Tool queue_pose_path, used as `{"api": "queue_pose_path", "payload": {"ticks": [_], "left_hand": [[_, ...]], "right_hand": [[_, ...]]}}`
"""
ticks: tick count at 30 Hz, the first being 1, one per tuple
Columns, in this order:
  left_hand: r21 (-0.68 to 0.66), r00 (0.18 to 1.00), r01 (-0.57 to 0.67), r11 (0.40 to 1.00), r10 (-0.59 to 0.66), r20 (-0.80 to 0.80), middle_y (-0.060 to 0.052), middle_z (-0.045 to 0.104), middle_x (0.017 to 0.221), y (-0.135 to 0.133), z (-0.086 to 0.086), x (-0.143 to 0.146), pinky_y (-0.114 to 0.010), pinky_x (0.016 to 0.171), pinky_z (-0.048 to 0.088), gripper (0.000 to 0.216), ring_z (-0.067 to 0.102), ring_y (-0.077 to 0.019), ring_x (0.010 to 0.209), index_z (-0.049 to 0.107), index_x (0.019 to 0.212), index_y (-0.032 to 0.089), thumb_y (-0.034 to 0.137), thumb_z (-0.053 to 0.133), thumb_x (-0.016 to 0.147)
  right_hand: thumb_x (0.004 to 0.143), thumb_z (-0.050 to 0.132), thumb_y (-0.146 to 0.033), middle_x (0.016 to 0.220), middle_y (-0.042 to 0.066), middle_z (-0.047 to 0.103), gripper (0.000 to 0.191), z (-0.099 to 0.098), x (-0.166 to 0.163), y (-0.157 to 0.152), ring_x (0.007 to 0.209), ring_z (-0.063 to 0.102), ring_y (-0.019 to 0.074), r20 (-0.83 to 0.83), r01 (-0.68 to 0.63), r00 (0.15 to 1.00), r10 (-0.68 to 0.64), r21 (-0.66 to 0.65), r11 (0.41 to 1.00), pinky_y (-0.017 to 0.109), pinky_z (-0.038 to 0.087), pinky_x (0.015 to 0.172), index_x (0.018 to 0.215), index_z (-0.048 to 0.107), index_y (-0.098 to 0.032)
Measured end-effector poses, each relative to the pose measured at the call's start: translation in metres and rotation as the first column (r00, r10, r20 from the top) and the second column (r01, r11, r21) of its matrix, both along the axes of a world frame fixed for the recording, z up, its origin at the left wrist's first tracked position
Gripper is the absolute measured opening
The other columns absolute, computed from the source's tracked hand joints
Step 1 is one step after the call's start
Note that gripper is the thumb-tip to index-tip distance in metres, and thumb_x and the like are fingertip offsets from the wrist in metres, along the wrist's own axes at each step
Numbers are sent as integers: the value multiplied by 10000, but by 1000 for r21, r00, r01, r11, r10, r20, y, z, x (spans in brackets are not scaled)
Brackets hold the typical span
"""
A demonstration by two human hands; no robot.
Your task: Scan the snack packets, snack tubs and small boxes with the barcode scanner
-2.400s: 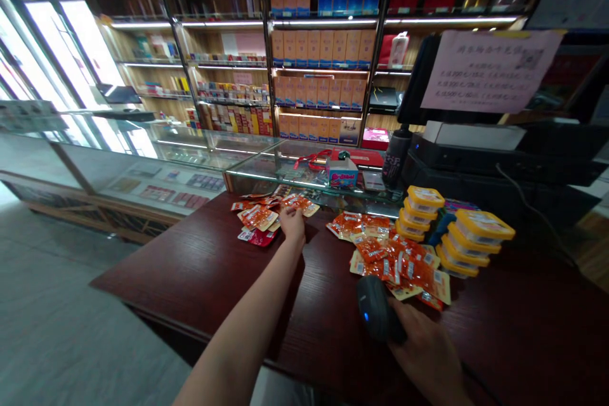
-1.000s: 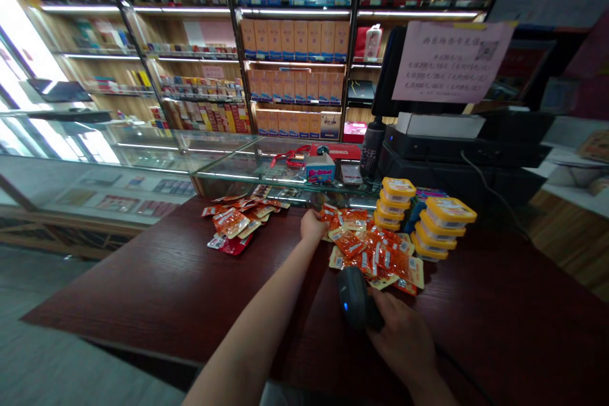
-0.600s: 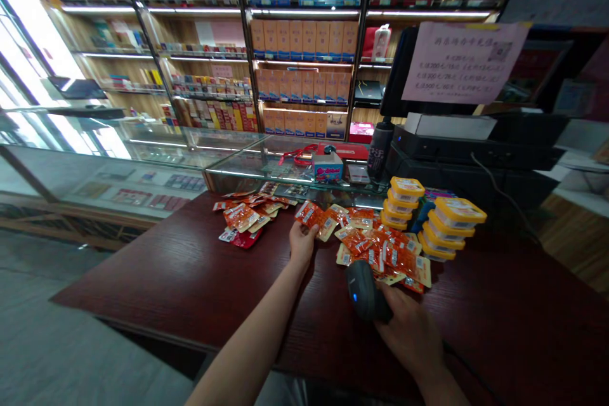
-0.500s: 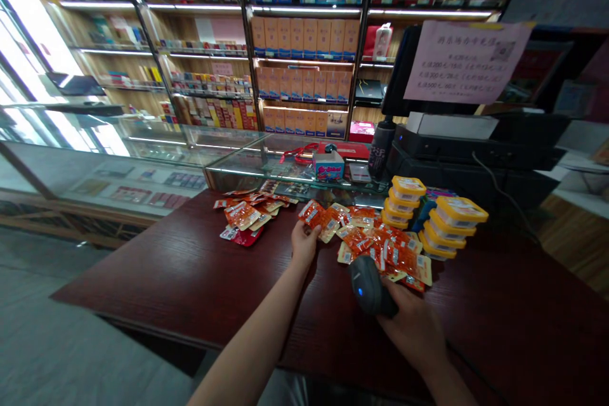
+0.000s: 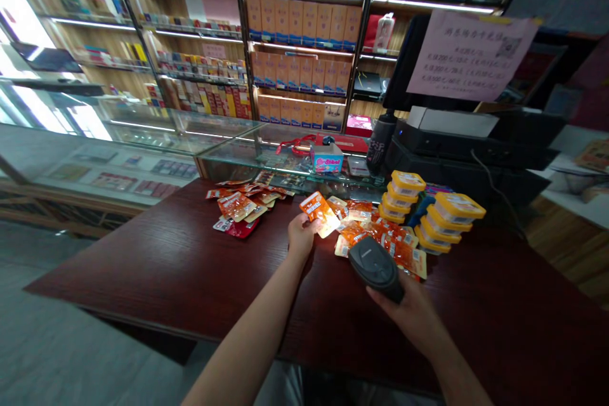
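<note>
Pinched in my left hand [image 5: 301, 236] is an orange snack packet [image 5: 320, 213], held up a little over the table and brightly lit. My right hand [image 5: 413, 307] grips a black barcode scanner [image 5: 375, 266], its head tilted toward the packets. Under and behind the scanner lies a loose pile of orange and cream packets [image 5: 404, 242]. A second pile of such packets [image 5: 236, 205] sits to the left of my left hand, with a red packet [image 5: 243, 228] at its near side.
Two stacks of yellow-lidded tubs [image 5: 402, 193], [image 5: 442, 225] stand right of the pile. Beyond the dark wooden table [image 5: 157, 266] runs a glass display case [image 5: 228, 146]. A monitor bearing a paper notice [image 5: 471, 54] is at the right. A small pink and blue box [image 5: 327, 158] sits on the glass.
My left hand has lifted the packet off the pile and turned it. The scanner has swung so its top faces me, and light now falls on the packet. The view has shifted slightly.
</note>
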State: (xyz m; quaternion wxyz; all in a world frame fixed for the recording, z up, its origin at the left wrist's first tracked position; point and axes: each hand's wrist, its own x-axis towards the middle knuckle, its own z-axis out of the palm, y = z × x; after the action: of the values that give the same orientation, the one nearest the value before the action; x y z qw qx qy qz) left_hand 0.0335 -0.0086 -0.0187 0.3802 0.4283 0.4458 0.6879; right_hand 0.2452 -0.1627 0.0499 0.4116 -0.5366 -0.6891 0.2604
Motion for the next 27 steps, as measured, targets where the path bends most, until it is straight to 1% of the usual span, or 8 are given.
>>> {"api": "queue_pose_path", "payload": {"ticks": [7, 11, 14, 16, 17, 21, 24, 27], "left_hand": [[41, 995, 58, 997, -61, 73, -79, 722, 859, 1, 0, -1, -323, 702, 522, 323, 655, -196, 712, 691, 878, 126, 277, 744, 597], [17, 995, 61, 998, -62, 81, -85, 718, 865, 1, -1, -2, -328, 699, 522, 347, 660, -202, 714, 683, 885, 127, 294, 755, 589], [14, 993, 63, 998, -64, 97, -92, 715, 851, 0, -1, -2, -325, 688, 523, 344, 658, -193, 695, 671, 872, 121, 295, 759, 590], [10, 995, 49, 999, -50, 91, -88, 711, 824, -1, -2, -3, -311, 669, 520, 321, 648, -177, 667, 663, 848, 118, 296, 755, 596], [9, 996, 39, 999, -39, 85, -84, 708, 812, -1, -2, -3, -303, 660, 518, 311, 642, -169, 654, 660, 837, 119, 297, 752, 599], [8, 996, -22, 1000, 21, 82, -70, 695, 792, -2, -1, -2, -275, 626, 509, 296, 628, -154, 638, 648, 830, 122, 297, 740, 609], [3, 992, -95, 996, 94, 81, -50, 673, 743, 1, 0, -4, -246, 563, 488, 262, 605, -138, 595, 632, 822, 124, 314, 697, 654], [-69, 967, -241, 968, 246, 67, -20, 625, 684, 8, 5, -14, -223, 503, 456, 207, 558, -115, 535, 606, 793, 131, 322, 614, 716]], "right_hand": [[787, 595, -340, 1142, 97, 681, 373, 1, -2, 1, 1079, 615, 255, 21, -51, 998, 51, 0, 999, 407, 470, 952, 1123, 614, -180], [789, 579, -303, 1115, 76, 689, 361, 1, 1, -1, 1040, 627, 237, 150, -42, 988, 38, 24, 999, 364, 486, 898, 1134, 608, -203], [780, 559, -265, 1018, 34, 711, 348, -13, 8, -4, 936, 662, 227, 357, 43, 931, -76, 100, 994, 319, 506, 766, 1126, 592, -245], [791, 530, -243, 991, 45, 711, 339, -29, 14, -5, 851, 676, 236, 500, 100, 843, -197, 214, 972, 326, 501, 701, 1128, 569, -234], [799, 523, -244, 1023, 69, 702, 366, -37, 16, -6, 860, 675, 240, 538, 77, 812, -227, 286, 955, 330, 499, 713, 1162, 546, -204], [789, 522, -216, 991, 103, 695, 383, -66, 24, -6, 841, 668, 246, 601, -19, 753, -268, 427, 904, 336, 495, 702, 1167, 509, -162], [774, 529, -206, 985, 97, 695, 402, -73, 26, -5, 814, 667, 242, 598, -25, 752, -278, 448, 894, 332, 494, 678, 1173, 489, -186], [759, 526, -200, 997, 94, 695, 418, -74, 26, -4, 819, 670, 244, 591, -21, 757, -277, 446, 895, 334, 497, 675, 1174, 479, -205]]}}
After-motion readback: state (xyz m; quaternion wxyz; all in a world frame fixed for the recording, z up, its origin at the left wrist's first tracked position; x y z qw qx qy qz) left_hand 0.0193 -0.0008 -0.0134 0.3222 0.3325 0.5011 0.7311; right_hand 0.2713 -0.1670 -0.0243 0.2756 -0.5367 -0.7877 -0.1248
